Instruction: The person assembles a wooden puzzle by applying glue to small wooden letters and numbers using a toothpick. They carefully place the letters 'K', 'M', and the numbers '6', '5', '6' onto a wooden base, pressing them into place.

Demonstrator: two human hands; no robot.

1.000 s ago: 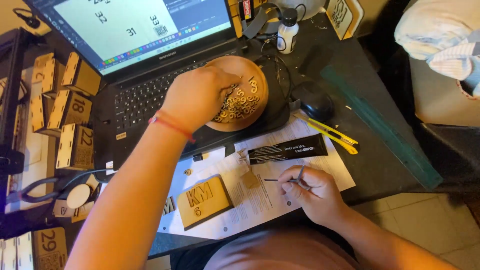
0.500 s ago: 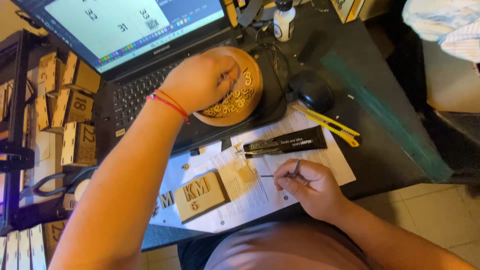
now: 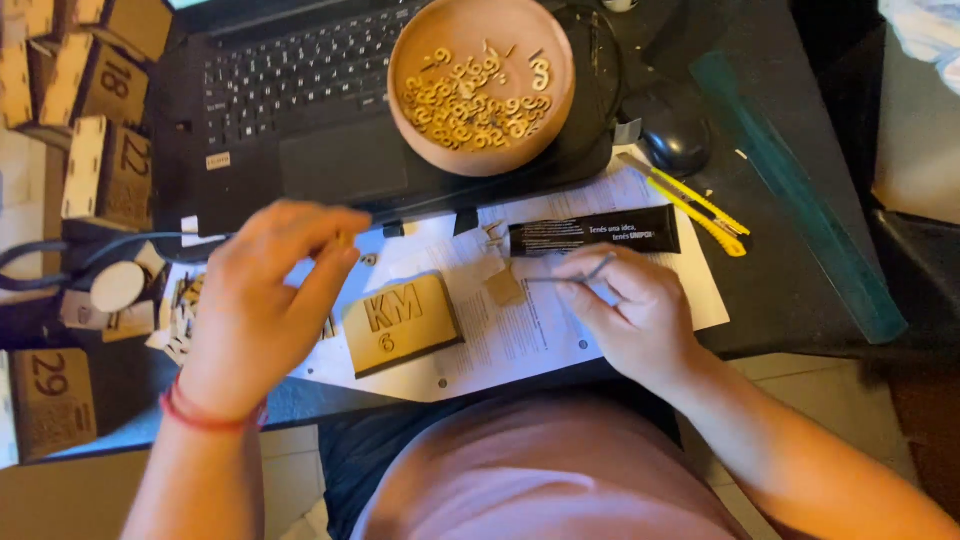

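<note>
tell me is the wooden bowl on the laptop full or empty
Partly full: the wooden bowl holds a loose heap of small cut-out wooden pieces, with bare bottom showing around them.

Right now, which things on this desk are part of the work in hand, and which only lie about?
In use: left hand, right hand holding a thin tool, wooden plaque, bowl of wooden numbers, black glue tube.

Lying about: yellow utility knife, mouse, green ruler, laptop.

Bare paper (image 3: 520,350) lies open between wooden plaque (image 3: 400,322) and black tube (image 3: 595,232); laptop (image 3: 330,120) blocks behind.
</note>
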